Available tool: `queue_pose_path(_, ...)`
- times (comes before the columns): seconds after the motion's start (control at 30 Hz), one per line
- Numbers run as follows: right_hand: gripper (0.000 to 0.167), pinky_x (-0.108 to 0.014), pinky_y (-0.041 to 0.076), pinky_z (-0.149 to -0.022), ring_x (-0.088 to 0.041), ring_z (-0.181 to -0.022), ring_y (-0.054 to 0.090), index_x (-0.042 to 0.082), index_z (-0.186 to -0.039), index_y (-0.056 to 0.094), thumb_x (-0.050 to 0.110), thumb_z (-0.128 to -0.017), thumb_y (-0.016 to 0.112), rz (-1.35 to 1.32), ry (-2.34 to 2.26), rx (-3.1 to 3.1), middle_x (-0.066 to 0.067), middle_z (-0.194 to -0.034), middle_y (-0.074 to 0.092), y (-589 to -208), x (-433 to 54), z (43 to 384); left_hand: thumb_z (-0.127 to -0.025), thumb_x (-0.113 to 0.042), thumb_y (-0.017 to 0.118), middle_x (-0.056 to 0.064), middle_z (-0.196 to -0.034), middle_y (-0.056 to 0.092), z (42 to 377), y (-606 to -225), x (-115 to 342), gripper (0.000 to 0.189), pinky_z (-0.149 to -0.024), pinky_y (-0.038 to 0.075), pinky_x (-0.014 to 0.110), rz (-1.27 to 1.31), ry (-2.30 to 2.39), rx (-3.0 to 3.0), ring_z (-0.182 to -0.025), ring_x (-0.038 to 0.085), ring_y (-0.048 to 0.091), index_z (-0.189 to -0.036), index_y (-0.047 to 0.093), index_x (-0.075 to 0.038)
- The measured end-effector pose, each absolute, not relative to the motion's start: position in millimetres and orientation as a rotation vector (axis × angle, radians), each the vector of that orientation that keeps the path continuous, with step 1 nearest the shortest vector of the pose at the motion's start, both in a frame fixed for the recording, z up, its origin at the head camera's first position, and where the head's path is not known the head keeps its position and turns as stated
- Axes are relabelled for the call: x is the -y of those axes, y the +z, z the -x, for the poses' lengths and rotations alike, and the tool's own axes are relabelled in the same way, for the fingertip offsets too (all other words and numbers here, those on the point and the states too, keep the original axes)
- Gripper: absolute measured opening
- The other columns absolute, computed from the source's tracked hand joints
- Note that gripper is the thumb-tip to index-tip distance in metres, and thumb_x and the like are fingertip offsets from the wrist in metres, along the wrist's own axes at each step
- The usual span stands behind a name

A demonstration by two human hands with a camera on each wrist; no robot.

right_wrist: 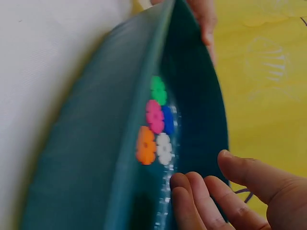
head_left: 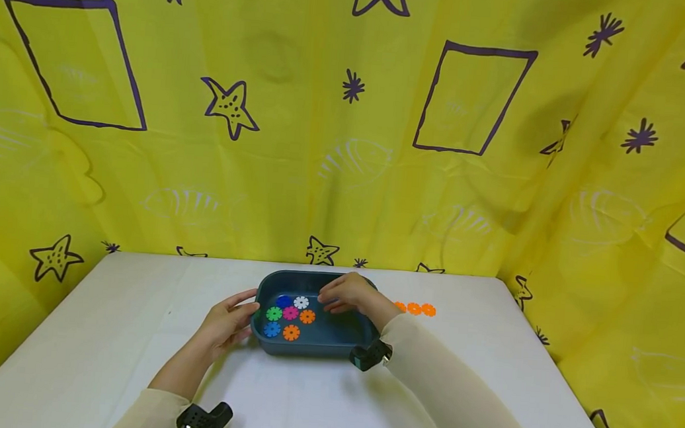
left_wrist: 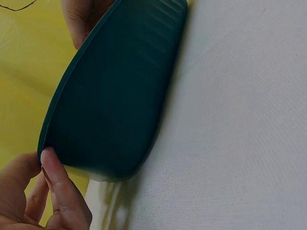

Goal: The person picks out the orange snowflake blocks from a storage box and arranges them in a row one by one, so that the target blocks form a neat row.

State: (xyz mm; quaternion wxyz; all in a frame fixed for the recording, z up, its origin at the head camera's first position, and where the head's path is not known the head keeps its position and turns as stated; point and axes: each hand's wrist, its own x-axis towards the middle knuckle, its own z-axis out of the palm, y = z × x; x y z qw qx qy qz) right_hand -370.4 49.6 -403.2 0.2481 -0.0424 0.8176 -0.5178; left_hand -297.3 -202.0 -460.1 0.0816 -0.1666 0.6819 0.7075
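Note:
A dark teal plastic basin (head_left: 321, 350) stands on the white table. Several flower-shaped plastic discs lie in its left part: a white disc (head_left: 301, 302), a pink disc (head_left: 290, 312), a green disc (head_left: 274, 313), an orange disc (head_left: 291, 332) and others in blue and orange. My left hand (head_left: 224, 325) grips the basin's left rim between thumb and fingers, as the left wrist view also shows at the rim (left_wrist: 47, 122). Over the basin's right half reaches my right hand (head_left: 351, 293); its fingers (right_wrist: 201, 201) are loosely bent, thumb apart, with nothing seen between them.
Orange discs (head_left: 414, 308) lie in a row on the white table (head_left: 456, 381), right of the basin and partly behind my right forearm. A yellow curtain (head_left: 286, 170) with drawn stars and fish hangs behind the table and along its sides. Each wrist wears a black strap (head_left: 205, 418).

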Motion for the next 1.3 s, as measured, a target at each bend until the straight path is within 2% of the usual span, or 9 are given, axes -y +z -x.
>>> queue_pose_path(0.37, 0.024, -0.037, 0.060, -0.078, -0.029, -0.087, 0.073, -0.004, -0.105, 0.073, 0.006, -0.083, 0.076, 0.063, -1.349, -2.338, -0.016, -0.101, 0.073, -419.9, -39.9, 367.8, -0.097, -0.020, 0.062, 0.007, -0.109, 0.068, 296.9, -460.8, 203.4, 0.047, -0.063, 0.055, 0.021, 0.500, 2.120, -2.041, -0.076, 0.009, 0.064, -0.142, 0.051, -0.013)
queue_pose_path(0.73, 0.025, -0.033, 0.060, -0.074, -0.025, -0.084, 0.074, -0.002, -0.105, 0.074, 0.009, -0.083, 0.078, 0.076, -1.318, -2.376, -0.015, -0.106, 0.071, -427.6, -31.2, 363.1, -0.096, -0.022, 0.064, 0.007, -0.111, 0.067, 295.1, -460.9, 203.0, 0.050, -0.064, 0.056, 0.021, 0.499, 2.121, -2.044, -0.076, 0.008, 0.064, -0.143, 0.050, -0.012)
queue_pose_path(1.0, 0.022, -0.032, 0.060, -0.071, -0.023, -0.080, 0.073, -0.002, -0.103, 0.075, 0.006, -0.082, 0.078, 0.106, -1.272, -2.442, -0.014, -0.098, 0.073, -430.7, -26.8, 362.5, -0.096, -0.021, 0.064, 0.006, -0.109, 0.067, 296.4, -460.5, 202.0, 0.049, -0.063, 0.055, 0.021, 0.505, 2.125, -2.039, -0.075, 0.008, 0.063, -0.143, 0.051, -0.013)
queue_pose_path(1.3, 0.018, -0.028, 0.059, -0.065, -0.014, -0.064, 0.066, 0.002, -0.094, 0.077, 0.008, -0.078, 0.082, 0.092, -1.251, -2.555, -0.009, -0.088, 0.072, -442.5, -21.4, 362.6, -0.097, -0.022, 0.063, 0.005, -0.109, 0.067, 297.9, -461.2, 202.9, 0.048, -0.064, 0.055, 0.020, 0.506, 2.111, -2.045, -0.075, 0.008, 0.063, -0.142, 0.051, -0.014)
